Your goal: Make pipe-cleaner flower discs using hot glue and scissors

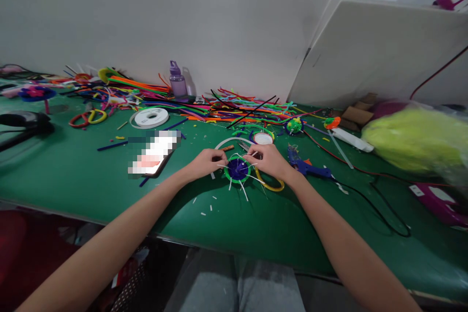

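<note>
Two hands work at a blue-and-green disc (238, 170) on the worktop (190, 228). Right hand (271, 161): grip pinches a white strip (255, 154). Left hand (207, 163): grip at rim; contents cannot be determined. Steady the rim; bend strips gently, individually. Spool (151, 117) print: illegible.

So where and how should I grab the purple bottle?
I'd grip the bottle around its body, below the narrower cap, coming from your side and slightly above. It stands upright, with the white board behind it and fuzzy stems lying low on both sides.
</note>
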A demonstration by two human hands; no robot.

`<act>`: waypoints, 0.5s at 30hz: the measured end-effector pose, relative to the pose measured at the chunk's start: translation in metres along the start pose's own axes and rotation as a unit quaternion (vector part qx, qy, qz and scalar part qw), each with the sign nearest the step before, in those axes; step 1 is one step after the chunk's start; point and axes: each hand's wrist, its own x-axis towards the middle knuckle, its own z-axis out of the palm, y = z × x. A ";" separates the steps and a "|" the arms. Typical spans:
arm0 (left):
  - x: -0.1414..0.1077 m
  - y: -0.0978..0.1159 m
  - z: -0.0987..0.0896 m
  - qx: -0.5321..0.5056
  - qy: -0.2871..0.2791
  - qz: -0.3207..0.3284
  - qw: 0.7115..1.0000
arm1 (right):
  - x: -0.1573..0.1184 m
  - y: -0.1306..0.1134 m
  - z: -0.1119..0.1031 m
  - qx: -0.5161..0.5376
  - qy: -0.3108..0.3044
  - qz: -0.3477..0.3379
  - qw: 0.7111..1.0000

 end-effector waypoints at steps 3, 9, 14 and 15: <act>-0.001 0.001 0.000 -0.003 -0.010 0.006 1.000 | 0.000 -0.001 0.001 0.011 -0.001 -0.001 1.000; -0.002 0.004 -0.001 0.000 -0.017 0.023 1.000 | 0.000 -0.005 0.006 0.009 0.002 -0.039 0.999; -0.003 0.004 -0.001 0.005 -0.018 0.031 0.999 | 0.000 -0.007 0.008 0.017 0.009 -0.063 0.998; -0.003 0.004 -0.001 0.006 -0.017 0.033 0.999 | -0.001 -0.008 0.008 0.017 0.008 -0.064 0.998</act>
